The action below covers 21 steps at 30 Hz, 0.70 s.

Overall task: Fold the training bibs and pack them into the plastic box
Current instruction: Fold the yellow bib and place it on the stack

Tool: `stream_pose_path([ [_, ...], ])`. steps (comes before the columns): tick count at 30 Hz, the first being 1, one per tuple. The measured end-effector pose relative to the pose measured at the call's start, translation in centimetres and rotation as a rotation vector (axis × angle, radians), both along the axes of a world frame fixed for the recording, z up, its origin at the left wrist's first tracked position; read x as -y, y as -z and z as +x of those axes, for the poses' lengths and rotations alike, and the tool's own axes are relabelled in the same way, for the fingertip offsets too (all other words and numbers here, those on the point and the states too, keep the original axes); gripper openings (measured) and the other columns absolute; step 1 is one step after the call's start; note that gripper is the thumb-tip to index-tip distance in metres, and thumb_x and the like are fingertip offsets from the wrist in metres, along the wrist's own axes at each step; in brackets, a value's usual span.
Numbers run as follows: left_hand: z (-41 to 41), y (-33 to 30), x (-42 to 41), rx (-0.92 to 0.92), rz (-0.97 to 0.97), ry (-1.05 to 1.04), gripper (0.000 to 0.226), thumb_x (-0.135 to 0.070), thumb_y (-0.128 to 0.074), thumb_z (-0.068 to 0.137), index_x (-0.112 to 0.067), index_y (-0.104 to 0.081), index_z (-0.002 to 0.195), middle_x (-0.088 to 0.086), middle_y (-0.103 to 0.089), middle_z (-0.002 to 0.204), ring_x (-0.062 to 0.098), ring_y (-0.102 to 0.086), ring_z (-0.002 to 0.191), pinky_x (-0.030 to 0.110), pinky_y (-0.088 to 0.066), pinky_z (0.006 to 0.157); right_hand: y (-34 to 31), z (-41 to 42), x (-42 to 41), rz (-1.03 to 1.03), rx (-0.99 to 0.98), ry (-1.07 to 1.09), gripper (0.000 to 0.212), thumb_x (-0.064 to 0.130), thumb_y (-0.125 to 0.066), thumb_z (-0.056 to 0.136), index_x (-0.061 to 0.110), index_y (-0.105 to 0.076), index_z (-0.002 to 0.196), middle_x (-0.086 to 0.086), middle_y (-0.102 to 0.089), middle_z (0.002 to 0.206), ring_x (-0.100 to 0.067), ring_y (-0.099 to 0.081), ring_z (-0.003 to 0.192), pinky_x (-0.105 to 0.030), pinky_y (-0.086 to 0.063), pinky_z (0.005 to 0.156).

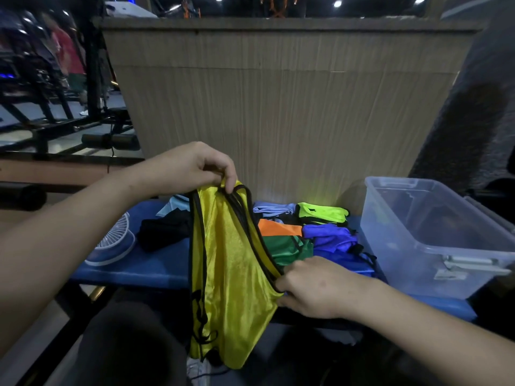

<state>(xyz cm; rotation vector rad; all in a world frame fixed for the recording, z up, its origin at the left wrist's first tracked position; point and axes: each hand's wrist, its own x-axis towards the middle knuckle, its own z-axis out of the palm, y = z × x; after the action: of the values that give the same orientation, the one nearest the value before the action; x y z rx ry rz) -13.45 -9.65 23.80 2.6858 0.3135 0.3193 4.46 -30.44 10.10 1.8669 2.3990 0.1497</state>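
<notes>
Shiny yellow mesh bib [237,263] showing black edging. Behind it, bibs lying in neon green [322,213], orange [278,228], dark green [289,247], purple-blue [330,236], black [164,229], pale blue [274,208]. Blue padded surface [145,268] carrying a white fan [111,240]. Clear plastic box [434,238] showing grey-white latches.

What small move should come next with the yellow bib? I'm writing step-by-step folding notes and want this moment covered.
Probably lay the yellow bib flat on the blue bench for folding. The left hand pinches its black-trimmed top and the right hand grips its side edge, so it hangs unfolded past the bench's front edge. The clear plastic box looks empty, and other bibs are piled behind.
</notes>
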Motion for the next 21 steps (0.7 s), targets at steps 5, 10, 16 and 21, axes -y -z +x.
stream_pose_path([
  [5,-0.3,-0.1,0.0,0.022,0.027,-0.037,0.036,-0.007,-0.061,0.093,-0.041,-0.071,0.086,-0.011,-0.069,0.090,0.010,-0.065,0.085,0.044,-0.052,0.076,0.2,0.3,-0.1,0.013,-0.006,0.035,0.027,0.038,-0.052,0.098,0.012,-0.060,0.100,-0.012,-0.065,0.099,-0.037,-0.062,0.096,-0.039,-0.040,0.071],
  [10,-0.5,-0.2,0.4,0.044,0.032,-0.065,0.028,-0.006,-0.061,0.095,-0.032,-0.071,0.094,-0.028,-0.060,0.074,-0.006,-0.054,0.063,0.019,-0.037,0.064,-0.2,0.3,-0.1,0.132,0.012,0.028,0.027,0.043,-0.067,0.089,0.017,-0.057,0.090,-0.007,-0.068,0.086,-0.034,-0.065,0.085,-0.034,-0.035,0.062],
  [16,-0.9,-0.4,0.1,0.113,0.050,-0.083,0.022,-0.006,-0.063,0.095,-0.026,-0.072,0.099,-0.029,-0.060,0.071,-0.006,-0.053,0.061,0.007,-0.040,0.059,0.0,1.3,0.0,0.327,-0.057,0.065,0.046,0.049,-0.087,0.064,0.025,-0.053,0.086,0.007,-0.062,0.061,-0.025,-0.063,0.056,-0.027,-0.032,0.046],
  [21,-1.2,-0.3,-0.4,0.097,0.033,-0.082,0.023,-0.005,-0.062,0.095,-0.026,-0.072,0.099,-0.027,-0.060,0.074,-0.005,-0.054,0.063,0.009,-0.041,0.060,-0.9,1.5,0.2,0.146,-0.233,0.226,0.042,0.044,-0.076,0.083,0.025,-0.050,0.110,-0.002,-0.065,0.086,-0.028,-0.063,0.088,-0.032,-0.036,0.066],
])
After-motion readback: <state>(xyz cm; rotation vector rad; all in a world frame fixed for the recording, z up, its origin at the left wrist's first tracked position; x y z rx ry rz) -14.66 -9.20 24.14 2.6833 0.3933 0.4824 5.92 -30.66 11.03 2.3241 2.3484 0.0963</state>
